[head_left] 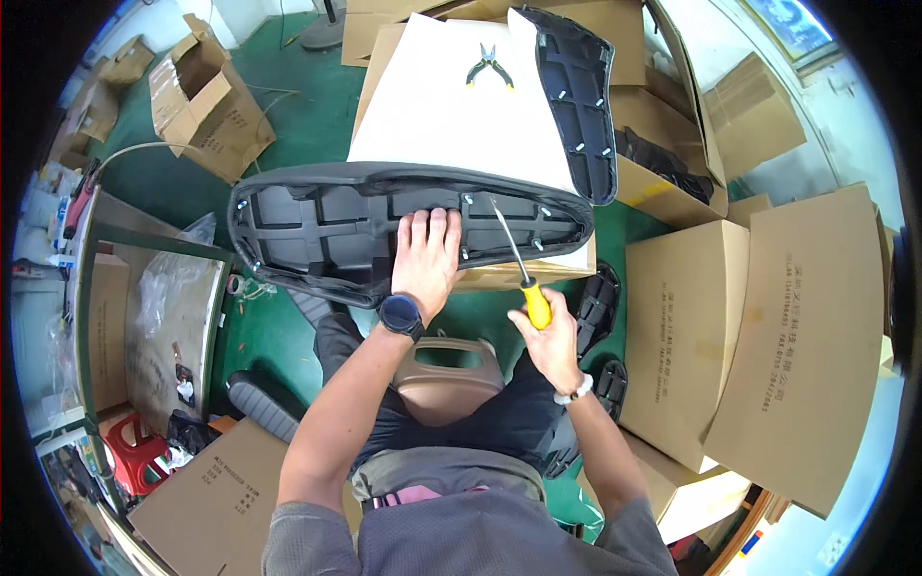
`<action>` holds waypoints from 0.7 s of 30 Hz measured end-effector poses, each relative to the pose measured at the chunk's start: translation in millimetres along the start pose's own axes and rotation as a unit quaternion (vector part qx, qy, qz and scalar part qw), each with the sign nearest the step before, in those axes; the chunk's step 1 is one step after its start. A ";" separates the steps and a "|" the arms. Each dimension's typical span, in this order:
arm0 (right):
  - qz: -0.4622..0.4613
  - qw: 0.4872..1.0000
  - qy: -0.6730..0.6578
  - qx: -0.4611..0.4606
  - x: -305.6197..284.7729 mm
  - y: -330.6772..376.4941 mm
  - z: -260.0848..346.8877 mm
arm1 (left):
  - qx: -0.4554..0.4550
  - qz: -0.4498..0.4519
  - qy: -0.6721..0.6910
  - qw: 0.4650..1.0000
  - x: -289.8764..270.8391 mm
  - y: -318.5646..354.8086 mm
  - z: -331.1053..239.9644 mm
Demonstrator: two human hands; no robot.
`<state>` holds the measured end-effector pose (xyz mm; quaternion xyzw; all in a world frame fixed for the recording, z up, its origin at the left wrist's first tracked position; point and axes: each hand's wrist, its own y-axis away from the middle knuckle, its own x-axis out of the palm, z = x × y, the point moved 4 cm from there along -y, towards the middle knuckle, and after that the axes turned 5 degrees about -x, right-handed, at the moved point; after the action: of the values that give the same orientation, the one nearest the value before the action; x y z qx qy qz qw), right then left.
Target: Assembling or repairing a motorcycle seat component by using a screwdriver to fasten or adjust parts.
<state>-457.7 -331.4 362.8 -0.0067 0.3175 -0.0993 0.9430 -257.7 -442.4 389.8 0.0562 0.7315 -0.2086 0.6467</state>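
Note:
A long black motorcycle seat (348, 230) lies underside up across a white-topped cardboard box, showing its ribbed base and several metal studs. My left hand (429, 252), with a dark watch at the wrist, grips the seat at its middle, the fingers bent over a rib. A screwdriver (536, 305) with a yellow handle is held in my right hand (554, 341). Its shaft slants up and left over the right part of the seat; whether the tip touches the base I cannot tell. Beyond the seat, pliers (490, 70) with black and yellow handles rest on the white sheet (423, 101).
A second black seat (576, 106) lies at the sheet's right edge. Tall cardboard boxes (687, 317) stand on my right. More seats (599, 307) are on the green floor near my legs. A metal-framed bench (158, 317) and a red stool (134, 451) are at left.

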 end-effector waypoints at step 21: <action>0.251 0.895 0.327 -0.171 -106.2 -54.5 95.6 | 0.011 -0.225 0.065 0.972 -15.6 -7.2 -2.9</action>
<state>-492.9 -369.3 506.7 -0.0553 0.6109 0.1995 0.7641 -260.4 -444.9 406.8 -0.0897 0.7635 -0.3525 0.5336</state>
